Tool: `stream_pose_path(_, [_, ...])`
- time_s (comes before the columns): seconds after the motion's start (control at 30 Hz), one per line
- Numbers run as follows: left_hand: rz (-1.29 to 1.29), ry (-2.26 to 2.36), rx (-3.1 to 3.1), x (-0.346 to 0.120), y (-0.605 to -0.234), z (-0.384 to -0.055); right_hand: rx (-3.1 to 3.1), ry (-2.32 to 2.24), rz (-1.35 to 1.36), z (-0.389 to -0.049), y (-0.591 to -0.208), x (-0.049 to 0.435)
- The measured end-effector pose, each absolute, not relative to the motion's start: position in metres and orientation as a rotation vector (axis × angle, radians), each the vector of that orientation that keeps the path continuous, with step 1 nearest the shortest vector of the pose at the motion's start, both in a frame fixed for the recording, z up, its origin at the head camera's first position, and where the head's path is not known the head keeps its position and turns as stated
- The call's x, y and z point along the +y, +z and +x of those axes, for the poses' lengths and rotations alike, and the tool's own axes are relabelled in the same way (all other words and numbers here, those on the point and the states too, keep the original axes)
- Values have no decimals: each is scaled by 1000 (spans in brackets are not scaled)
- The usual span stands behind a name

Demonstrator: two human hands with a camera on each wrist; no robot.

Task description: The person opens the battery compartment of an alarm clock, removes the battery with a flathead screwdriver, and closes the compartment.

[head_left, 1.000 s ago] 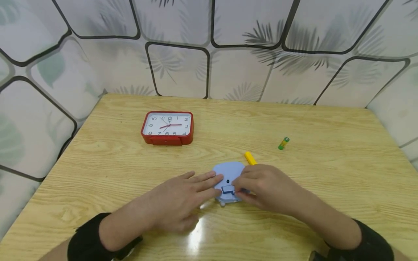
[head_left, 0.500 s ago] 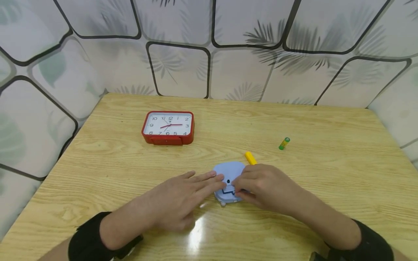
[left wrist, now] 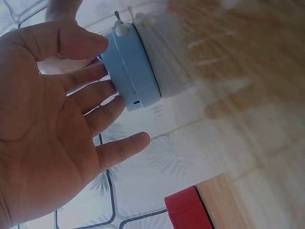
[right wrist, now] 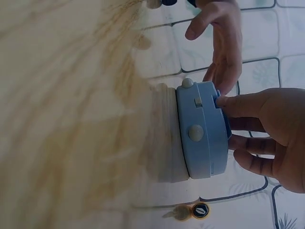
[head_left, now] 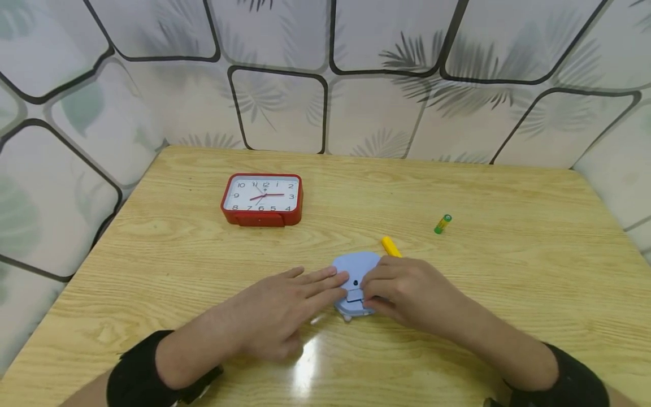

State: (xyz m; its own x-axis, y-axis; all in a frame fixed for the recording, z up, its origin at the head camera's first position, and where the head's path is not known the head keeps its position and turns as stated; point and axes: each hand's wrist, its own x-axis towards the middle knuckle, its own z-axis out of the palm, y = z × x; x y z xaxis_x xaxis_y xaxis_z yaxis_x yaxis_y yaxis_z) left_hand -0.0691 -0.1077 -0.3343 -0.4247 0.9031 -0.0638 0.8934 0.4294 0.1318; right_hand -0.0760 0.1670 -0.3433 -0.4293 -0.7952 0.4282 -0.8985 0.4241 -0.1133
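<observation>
A light-blue alarm clock (head_left: 356, 264) lies face down on the table, with a small black knob on its back. Its battery cover (head_left: 354, 295) sits at the near part of the back. My left hand (head_left: 285, 311) has its fingers fairly straight, the tips resting on the left side of the clock. With curled fingers, my right hand (head_left: 407, 288) pinches at the right end of the cover, hiding that side of the clock. In the right wrist view the thumb (right wrist: 243, 104) is at a notch in the clock's edge, near two white round feet.
A red clock (head_left: 261, 219) lies face up at the back left of the wooden table (head_left: 168, 237). A green and yellow battery (head_left: 442, 224) lies to the right. Behind my right hand a yellow stick (head_left: 390, 246) is partly hidden. A patterned wall (head_left: 371, 113) borders the table's far edge.
The battery cover, seen tilted up a second ago, now looks flatter. My left fingertips have shifted slightly up the clock's back. My right hand has moved only slightly.
</observation>
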Motion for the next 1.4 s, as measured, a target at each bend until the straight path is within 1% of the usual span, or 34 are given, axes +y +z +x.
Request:
stream_pose_path(0.3, [1540,103,2531,-107,-333,-69,-2391,503,1418,-74,-343,166])
stream_pose_path(0.63, [1591,85,2541,-107,-333,-69,-2413,441,1426,-75,-345,167])
stream_pose_path(0.83, [1622,68,2545,-107,-333,-69,-2461,372,1450,-73,-343,167])
stream_pose_path(1.17, [1645,39,2554,-104,-330,-69,-2562,256,1538,-66,-327,172])
stream_pose_path(1.4, [1581,34,2512,-104,-329,-68,-2591,283,1562,-66,-327,172])
